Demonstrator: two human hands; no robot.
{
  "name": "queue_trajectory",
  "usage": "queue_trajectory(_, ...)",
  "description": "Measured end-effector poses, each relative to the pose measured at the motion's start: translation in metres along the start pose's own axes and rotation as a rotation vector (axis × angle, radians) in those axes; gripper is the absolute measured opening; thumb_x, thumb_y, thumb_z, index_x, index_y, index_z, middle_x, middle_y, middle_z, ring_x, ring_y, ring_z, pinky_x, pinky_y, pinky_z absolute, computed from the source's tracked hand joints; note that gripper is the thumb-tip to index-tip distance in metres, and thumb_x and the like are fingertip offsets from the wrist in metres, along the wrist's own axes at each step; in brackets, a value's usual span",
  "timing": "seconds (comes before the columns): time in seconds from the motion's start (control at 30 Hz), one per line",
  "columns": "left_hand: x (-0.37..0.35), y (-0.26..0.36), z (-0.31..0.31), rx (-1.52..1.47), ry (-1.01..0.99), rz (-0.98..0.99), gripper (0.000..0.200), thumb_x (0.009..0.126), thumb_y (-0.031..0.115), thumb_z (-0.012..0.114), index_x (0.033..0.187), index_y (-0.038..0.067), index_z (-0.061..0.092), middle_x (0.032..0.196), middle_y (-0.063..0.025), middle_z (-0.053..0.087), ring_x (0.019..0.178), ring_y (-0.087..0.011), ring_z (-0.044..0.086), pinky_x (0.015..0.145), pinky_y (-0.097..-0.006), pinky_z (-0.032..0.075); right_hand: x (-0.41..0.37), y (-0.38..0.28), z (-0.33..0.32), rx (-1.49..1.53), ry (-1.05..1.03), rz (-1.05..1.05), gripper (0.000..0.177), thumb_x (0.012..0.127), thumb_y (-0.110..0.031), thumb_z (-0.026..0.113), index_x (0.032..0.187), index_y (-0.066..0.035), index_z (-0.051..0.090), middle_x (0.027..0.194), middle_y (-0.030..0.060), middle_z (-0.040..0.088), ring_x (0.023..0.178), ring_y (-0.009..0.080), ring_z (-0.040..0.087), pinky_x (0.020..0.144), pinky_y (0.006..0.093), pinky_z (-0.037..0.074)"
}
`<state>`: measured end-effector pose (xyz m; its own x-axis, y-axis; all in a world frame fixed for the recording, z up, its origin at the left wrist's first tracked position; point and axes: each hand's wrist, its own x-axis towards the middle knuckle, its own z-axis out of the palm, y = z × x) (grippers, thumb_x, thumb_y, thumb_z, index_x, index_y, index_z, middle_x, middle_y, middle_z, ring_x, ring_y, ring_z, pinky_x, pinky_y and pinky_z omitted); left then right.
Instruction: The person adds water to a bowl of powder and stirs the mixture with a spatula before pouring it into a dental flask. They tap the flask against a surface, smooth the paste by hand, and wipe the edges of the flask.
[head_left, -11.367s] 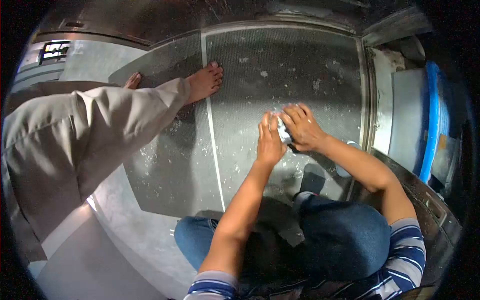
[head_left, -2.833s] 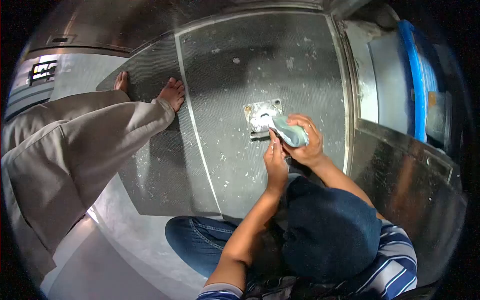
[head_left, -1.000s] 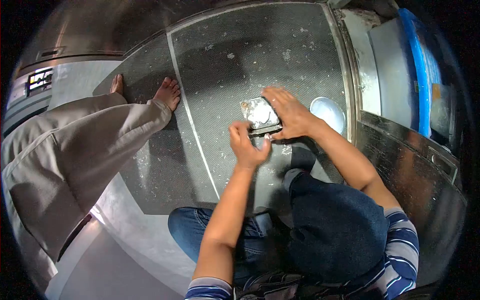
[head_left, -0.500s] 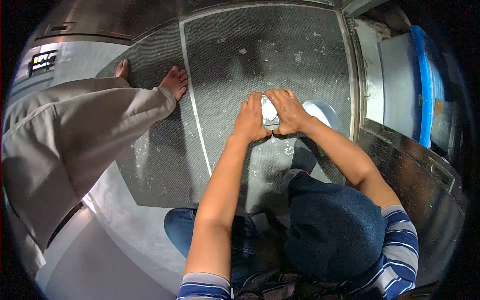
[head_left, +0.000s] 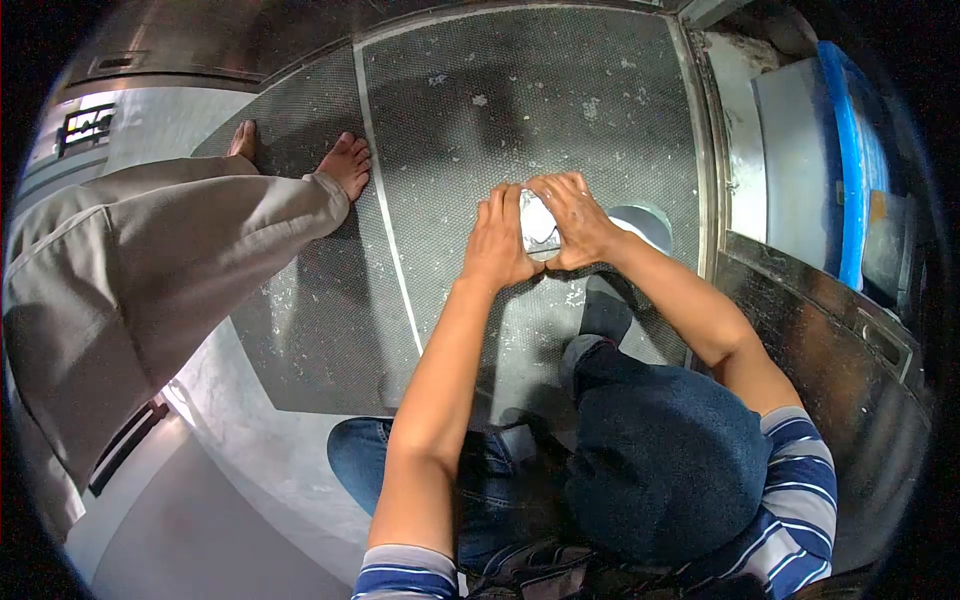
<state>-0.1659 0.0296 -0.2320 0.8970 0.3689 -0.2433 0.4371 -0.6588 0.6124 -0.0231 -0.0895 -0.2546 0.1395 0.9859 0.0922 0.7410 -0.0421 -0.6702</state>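
Observation:
Both of my hands are wrapped round a small clear container with something white in it (head_left: 540,222), low over the dark textured mat. My left hand (head_left: 493,240) presses on its left side, fingers pointing away from me. On the right side my right hand (head_left: 578,222) closes round it, fingertips near the far edge. The thumbs come close together at the near edge. Just beyond my right wrist, partly hidden by it, a round white dish or lid (head_left: 650,226) lies on the mat.
Another person's bare foot (head_left: 347,165) and trouser leg (head_left: 200,260) are at the left on the mat (head_left: 440,130). My bent knee is near at the right. A metal frame, a dark panel (head_left: 820,340) and a blue-edged object (head_left: 850,180) stand at the right.
The view has shifted very slightly. My hands keep the same hold on the container, and my right wrist covers a little more of the white dish.

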Motion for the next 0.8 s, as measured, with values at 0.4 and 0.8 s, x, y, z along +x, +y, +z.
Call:
queue_trajectory(0.4,-0.02,-0.009,0.013,-0.025,0.025,-0.045,0.107,0.052,0.017,0.087,0.14,0.001,0.029,0.141,-0.0199,0.037,0.124,-0.0435,0.044,0.103,-0.0479,0.043,0.002,0.0,0.024,-0.043,0.014,-0.015,0.108,0.047,-0.043,0.083,0.135,0.004,0.04,0.13,0.0211,0.047,0.121,0.0363,0.045,0.105,0.0474,0.029)
queue_trajectory(0.8,-0.015,-0.011,0.012,-0.066,0.081,-0.055,0.107,0.05,0.019,0.088,0.139,0.003,0.031,0.136,-0.0194,0.04,0.119,-0.0452,0.047,0.097,-0.0503,0.047,0.001,-0.002,0.017,-0.059,-0.096,0.018,0.105,0.048,-0.038,0.085,0.133,0.002,0.039,0.128,0.021,0.048,0.124,0.0363,0.043,0.104,0.0481,0.03)
